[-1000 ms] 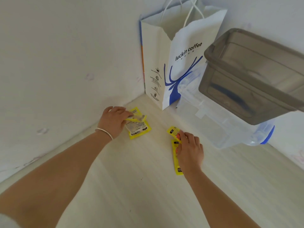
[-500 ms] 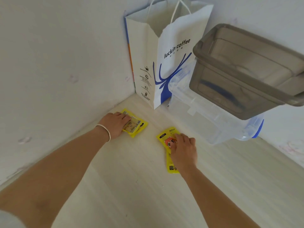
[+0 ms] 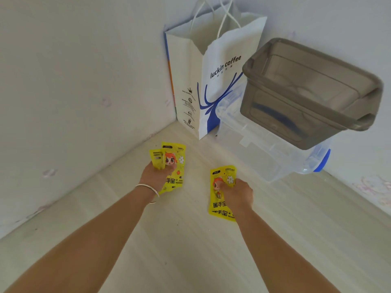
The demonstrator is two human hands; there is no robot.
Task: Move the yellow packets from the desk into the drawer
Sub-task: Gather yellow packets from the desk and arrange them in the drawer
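Two bunches of yellow packets with a red-haired cartoon figure are in my hands over the pale wooden desk (image 3: pixel 190 250). My left hand (image 3: pixel 155 175), with a thin bracelet on the wrist, grips one bunch of yellow packets (image 3: pixel 173 159), fanned out and lifted near the wall corner. My right hand (image 3: pixel 239 194) holds the other overlapping yellow packets (image 3: pixel 220 187), thumb pressed on the top one. No drawer is in view.
A white "luckin coffee" paper bag (image 3: pixel 213 81) stands in the corner. To its right, a grey translucent bin (image 3: pixel 306 92) sits on a clear plastic box with blue latches (image 3: pixel 264 151). Walls close the desk at left and back.
Both hands have gathered their packets and lifted them off the desk, printed faces now turned up. The camera has moved closer.
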